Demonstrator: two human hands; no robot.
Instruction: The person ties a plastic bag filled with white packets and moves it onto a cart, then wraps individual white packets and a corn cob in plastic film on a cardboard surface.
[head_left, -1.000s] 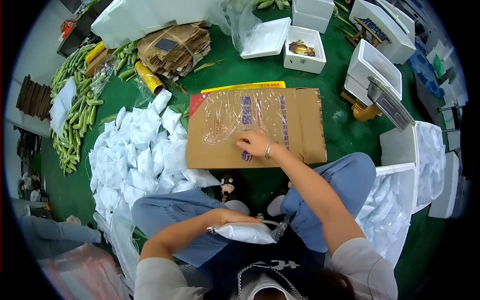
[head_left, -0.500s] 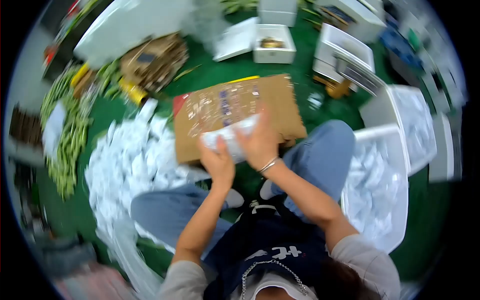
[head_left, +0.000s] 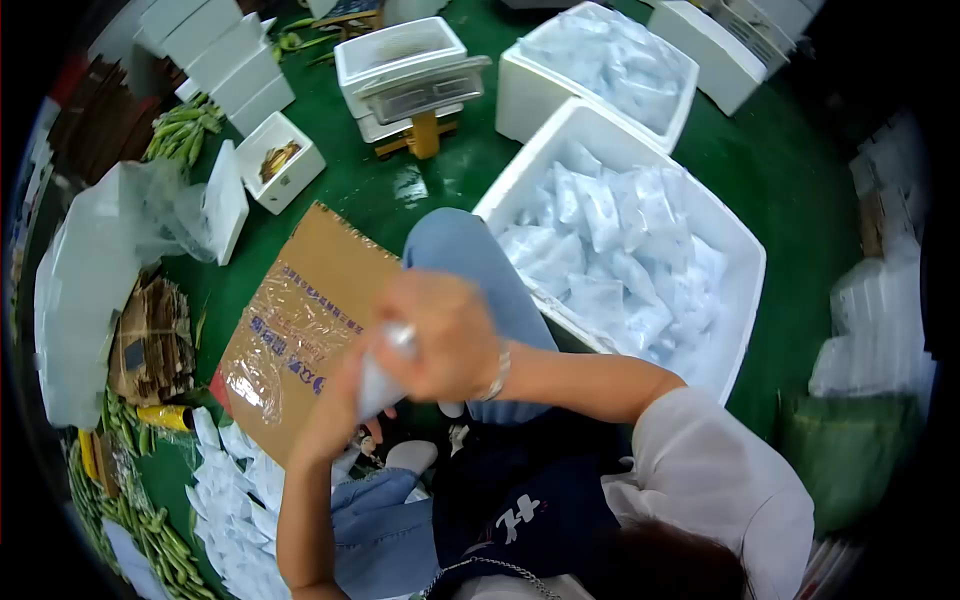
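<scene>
- the loose pile (head_left: pixel 235 510) lies low on the left, beside the carton (head_left: pixel 310 340). its packets overlap, so lifting 1 at a time, by its body, should avoid dragging others.
- the carton lies flat with film over its print. it seems a good surface to press a packet on, if the pressure is spread.
- the left hand (head_left: pixel 335 408) has its fingers closed along the lower left side of the packet (head_left: pixel 377 388). blur hides how tight they are; a broad, light hold looks best there.
- the packet is off the floor between the 2 hands, tilted, near the carton's edge. its film looks thin and may split if 1 fingertip digs in.
- the right hand (head_left: pixel 437 335) has its fingers clenched around the upper end. squeezing evenly, with no sharp twist, should spare the film; the bracelet (head_left: pixel 500 370) is best kept clear of it.
- the knee (head_left: pixel 450 250) rises between carton and tub (head_left: pixel 755 300), so any reach across calls for lifting over it.
- the tub holds many packets at mixed angles. setting any packet in there gently and flat should guard the film.
</scene>
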